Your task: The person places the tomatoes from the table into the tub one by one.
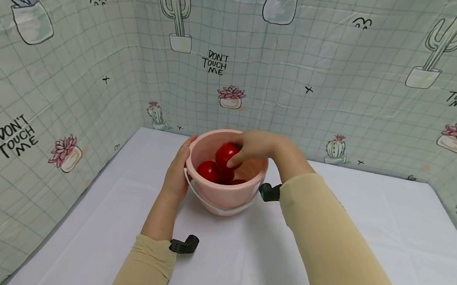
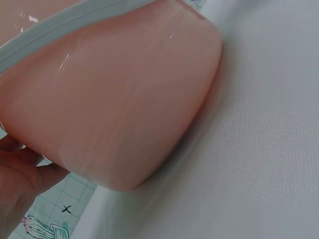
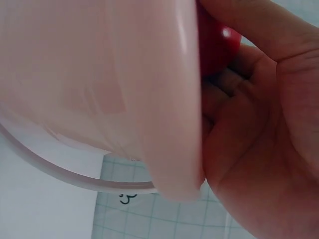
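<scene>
A pink bucket (image 1: 220,195) with a white handle (image 1: 222,212) stands upright on the white-covered table. My left hand (image 1: 178,174) holds it by its left outer wall, fingertips close to the rim. In the left wrist view that hand (image 2: 22,181) shows at the lower left, against the bucket wall (image 2: 114,99). My right hand (image 1: 256,145) reaches over the far right rim and grips a glossy round red fruit (image 1: 226,154) inside the bucket. More red fruits (image 1: 208,171) lie under it. In the right wrist view the rim partly hides the gripped fruit (image 3: 217,45).
A white cloth (image 1: 209,268) covers the table. Behind and to the left hangs a gridded curtain (image 1: 280,91) printed with cacti, close behind the bucket. Each wrist wears a small black camera, one (image 1: 184,244) on the left and one (image 1: 269,192) beside the bucket's right wall.
</scene>
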Demonstrator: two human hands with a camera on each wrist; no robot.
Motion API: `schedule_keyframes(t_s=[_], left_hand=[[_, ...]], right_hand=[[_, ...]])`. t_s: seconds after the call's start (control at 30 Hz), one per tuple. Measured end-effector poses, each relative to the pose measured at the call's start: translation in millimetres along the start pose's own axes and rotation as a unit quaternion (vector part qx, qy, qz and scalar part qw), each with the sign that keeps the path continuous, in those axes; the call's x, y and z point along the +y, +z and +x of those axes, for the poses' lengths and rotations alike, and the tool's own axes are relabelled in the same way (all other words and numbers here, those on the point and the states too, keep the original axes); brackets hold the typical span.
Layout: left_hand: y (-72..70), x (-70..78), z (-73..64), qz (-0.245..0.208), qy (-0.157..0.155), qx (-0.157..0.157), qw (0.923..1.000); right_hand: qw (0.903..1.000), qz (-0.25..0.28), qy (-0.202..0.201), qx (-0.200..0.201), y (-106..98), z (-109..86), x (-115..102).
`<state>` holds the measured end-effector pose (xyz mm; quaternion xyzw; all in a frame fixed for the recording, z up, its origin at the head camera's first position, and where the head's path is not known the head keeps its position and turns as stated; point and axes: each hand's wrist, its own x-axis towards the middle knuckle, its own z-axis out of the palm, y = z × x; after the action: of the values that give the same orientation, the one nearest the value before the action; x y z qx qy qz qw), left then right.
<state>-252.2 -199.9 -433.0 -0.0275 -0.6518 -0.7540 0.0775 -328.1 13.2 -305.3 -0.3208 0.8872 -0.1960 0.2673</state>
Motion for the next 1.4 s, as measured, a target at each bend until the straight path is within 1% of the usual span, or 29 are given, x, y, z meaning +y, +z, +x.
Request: schedule_keyframes(t_s=[0.07, 0.17, 0.23, 0.3, 0.4, 0.5, 0.6, 0.73, 0.8, 0.93, 1.1, 1.2, 1.3, 1.4], left_hand=[[0.8, -0.1, 0.3, 0.001, -0.002, 0.003, 1.0], [1.9, -0.1, 1.1, 0.0, -0.004, 0.004, 1.0], [2.3, 0.0, 1.5, -0.001, -0.006, 0.003, 1.0], [2.6, 0.1, 1.8, 0.0, -0.007, 0.004, 1.0], [2.6, 0.6, 1.9, 0.002, -0.007, 0.004, 1.0], [2.2, 1.1, 1.7, 0.003, -0.009, 0.003, 1.0], [1.1, 1.1, 1.6, 0.004, -0.012, 0.003, 0.9999], [0.1, 1.0, 0.9, 0.003, -0.014, 0.007, 0.9999], [0.1, 1.5, 0.2, 0.003, -0.014, 0.008, 0.9999], [0.9, 1.9, -0.6, 0.005, -0.015, 0.007, 0.9998], [2.9, 0.8, -1.1, 0.006, -0.011, 0.005, 0.9999], [3.7, 1.5, -1.4, 0.005, -0.008, 0.002, 1.0], [3.0, 1.9, -0.9, 0.0, -0.013, 0.001, 0.9999], [1.9, 2.4, -0.9, -0.003, -0.018, -0.001, 0.9998]], right_hand=[[1.0, -0.005, -0.006, -0.004, 1, 0.0, 0], [0.9998, 0.016, -0.011, -0.009, 3, -0.2, 1], [0.9995, 0.028, -0.01, -0.004, 4, -1.1, 3], [0.9992, 0.035, -0.018, 0.004, 5, -1.7, 5], [0.9988, 0.031, -0.031, 0.024, 6, -3.0, 7], [0.9964, 0.057, -0.038, 0.05, 9, -4.5, 10], [0.9916, 0.089, -0.044, 0.082, 12, -6.0, 14], [0.9865, 0.101, -0.058, 0.115, 15, -6.4, 18], [0.9848, 0.106, -0.057, 0.126, 16, -7.0, 19], [0.9786, 0.143, -0.047, 0.14, 16, -12.5, 25], [0.9662, 0.191, -0.044, 0.168, 16, -30.2, 42], [0.9595, 0.204, -0.045, 0.189, 18, -43.9, 58], [0.9586, 0.197, -0.035, 0.203, 25, -59.0, 79], [0.9611, 0.18, -0.022, 0.208, 37, -75.6, 105]])
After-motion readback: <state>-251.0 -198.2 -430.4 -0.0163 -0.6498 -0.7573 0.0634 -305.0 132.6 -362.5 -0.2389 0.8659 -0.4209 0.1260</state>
